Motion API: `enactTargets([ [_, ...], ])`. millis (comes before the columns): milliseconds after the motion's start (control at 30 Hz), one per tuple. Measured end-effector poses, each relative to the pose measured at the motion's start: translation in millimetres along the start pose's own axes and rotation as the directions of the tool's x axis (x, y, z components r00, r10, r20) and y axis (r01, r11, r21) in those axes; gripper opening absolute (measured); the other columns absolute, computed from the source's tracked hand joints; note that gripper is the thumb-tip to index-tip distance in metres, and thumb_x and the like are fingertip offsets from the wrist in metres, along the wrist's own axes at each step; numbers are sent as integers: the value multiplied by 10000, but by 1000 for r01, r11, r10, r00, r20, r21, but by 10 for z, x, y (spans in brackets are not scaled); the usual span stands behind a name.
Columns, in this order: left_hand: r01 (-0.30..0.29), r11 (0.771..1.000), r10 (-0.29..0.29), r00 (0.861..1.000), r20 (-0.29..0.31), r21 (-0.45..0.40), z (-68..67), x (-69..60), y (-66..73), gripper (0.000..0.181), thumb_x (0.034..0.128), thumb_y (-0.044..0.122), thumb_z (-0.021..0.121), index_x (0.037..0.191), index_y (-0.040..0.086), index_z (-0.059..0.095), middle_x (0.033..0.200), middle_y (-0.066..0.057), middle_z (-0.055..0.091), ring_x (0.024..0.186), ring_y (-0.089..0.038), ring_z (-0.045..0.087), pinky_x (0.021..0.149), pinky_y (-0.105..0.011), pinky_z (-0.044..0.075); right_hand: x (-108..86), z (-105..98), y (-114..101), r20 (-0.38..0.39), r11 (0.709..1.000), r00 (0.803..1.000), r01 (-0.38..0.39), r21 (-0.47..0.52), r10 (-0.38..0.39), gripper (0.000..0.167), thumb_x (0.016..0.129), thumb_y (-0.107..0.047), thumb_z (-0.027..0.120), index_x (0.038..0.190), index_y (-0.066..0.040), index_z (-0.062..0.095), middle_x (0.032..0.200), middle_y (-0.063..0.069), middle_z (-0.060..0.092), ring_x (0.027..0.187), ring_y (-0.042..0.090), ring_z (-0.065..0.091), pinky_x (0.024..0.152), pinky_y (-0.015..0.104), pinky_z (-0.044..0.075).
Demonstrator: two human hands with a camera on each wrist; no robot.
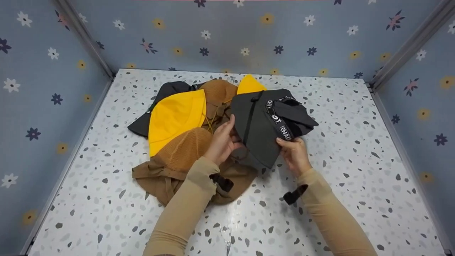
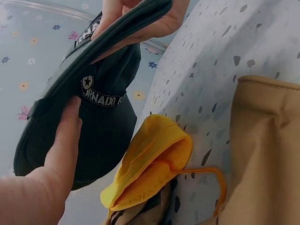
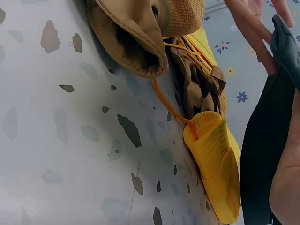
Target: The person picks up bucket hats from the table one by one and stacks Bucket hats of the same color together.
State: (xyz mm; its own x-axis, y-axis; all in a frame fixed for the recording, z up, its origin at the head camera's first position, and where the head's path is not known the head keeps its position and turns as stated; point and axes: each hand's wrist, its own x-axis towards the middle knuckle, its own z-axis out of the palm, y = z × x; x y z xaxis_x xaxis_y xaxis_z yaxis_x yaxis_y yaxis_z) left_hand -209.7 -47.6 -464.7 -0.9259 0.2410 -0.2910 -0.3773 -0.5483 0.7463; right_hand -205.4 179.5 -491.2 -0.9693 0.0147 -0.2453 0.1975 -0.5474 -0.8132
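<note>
A dark grey wide-brimmed hat (image 1: 259, 124) with a white-lettered band is held up, tilted, at the right of a heap of hats. My right hand (image 1: 295, 154) pinches its brim close to the band, thumb on top. At the brim's left side is my left hand (image 1: 224, 142), its thumb against the edge. In the left wrist view one straight digit of the left hand (image 2: 58, 154) lies along the hat (image 2: 98, 136). Below the left hand lies a brown hat with a mesh crown (image 1: 181, 151); a yellow hat (image 1: 176, 115) overlaps it behind.
Another dark hat (image 1: 170, 92) lies at the heap's back left, beside a second brown mesh hat (image 1: 218, 90). A further yellow hat (image 1: 250, 83) shows behind the held one. Flower-patterned panels (image 1: 234, 35) enclose the speckled white table (image 1: 355, 177) at the back and sides.
</note>
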Motion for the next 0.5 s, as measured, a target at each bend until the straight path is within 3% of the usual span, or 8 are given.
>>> enactTargets([
  [67,2,1000,-2,1000,6,-26,-8,24,17,452,1038,439,467,1253,60,585,1099,-86,667,971,-222,683,827,-399,576,-12,1,7,16,1000,1000,-17,-17,18,246,868,194,537,954,-18,629,855,60,710,693,177,704,659,291,589],
  [267,5,995,-1,999,43,-96,-46,85,47,547,1035,443,473,1472,115,454,1445,-70,531,1302,-231,540,1083,-398,461,-47,-8,37,70,997,996,-54,-48,57,296,848,201,529,911,-53,667,849,47,723,702,162,701,663,291,584],
  [500,53,990,-56,998,-20,-130,-95,102,70,580,1010,417,543,1515,188,373,1457,-16,515,1305,-210,537,1075,-351,466,-62,-21,33,152,997,986,-56,-61,64,383,831,217,495,924,-81,717,869,39,741,721,152,702,672,275,583],
])
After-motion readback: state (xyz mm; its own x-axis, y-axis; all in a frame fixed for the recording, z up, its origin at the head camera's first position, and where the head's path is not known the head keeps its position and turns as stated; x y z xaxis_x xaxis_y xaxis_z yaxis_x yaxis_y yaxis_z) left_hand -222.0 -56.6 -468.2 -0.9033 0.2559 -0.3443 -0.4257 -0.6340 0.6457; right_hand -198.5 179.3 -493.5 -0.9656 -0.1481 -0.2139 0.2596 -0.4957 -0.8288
